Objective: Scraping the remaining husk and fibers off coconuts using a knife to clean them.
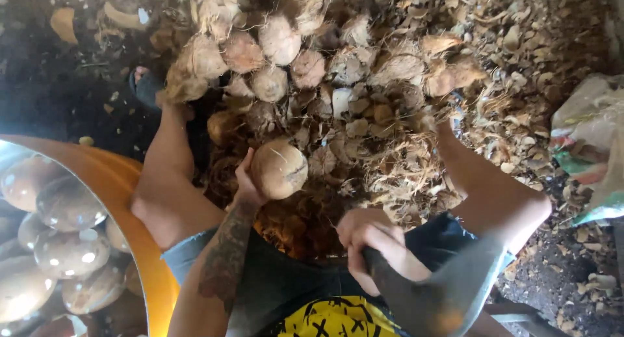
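My left hand [246, 186] grips a round brown coconut [279, 169] and holds it out above my knees, over a heap of husk scraps. My right hand [377, 247] is closed around the handle of a broad dark chopping blade [448, 291], which points down to the right near my lap. The blade is apart from the coconut. My bare legs spread to either side of the heap.
A pile of unpeeled husked coconuts [273, 57] lies ahead on the ground. An orange tub [123, 181] at my left holds several peeled coconuts in water. Husk fibres and shell chips [390, 148] cover the ground. A crumpled sack [591, 142] sits at the right.
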